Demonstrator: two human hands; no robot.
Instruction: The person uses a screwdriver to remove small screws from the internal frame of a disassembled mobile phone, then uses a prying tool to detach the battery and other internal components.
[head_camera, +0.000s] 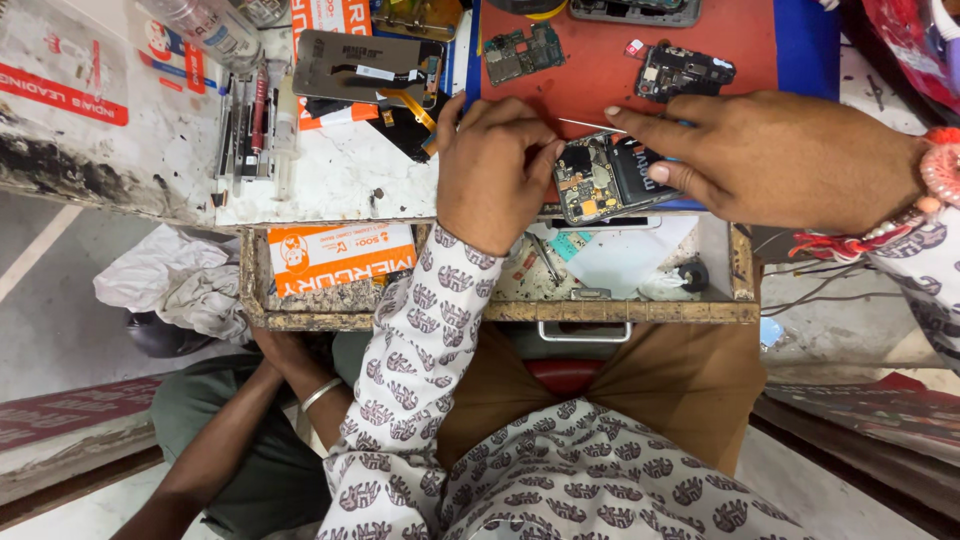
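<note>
Both hands meet: left (492, 172) curled, right (760, 160) fingers extended.

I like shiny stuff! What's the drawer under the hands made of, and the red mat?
Drawer: looks like metal, worn and rusty, with a dull, grimy rim and a metal handle. Red mat: probably rubber or silicone; it lies flat and matte, without glare.

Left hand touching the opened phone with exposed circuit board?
Touching. Head view: left hand fingertips press on the edge of the opened phone.
</note>
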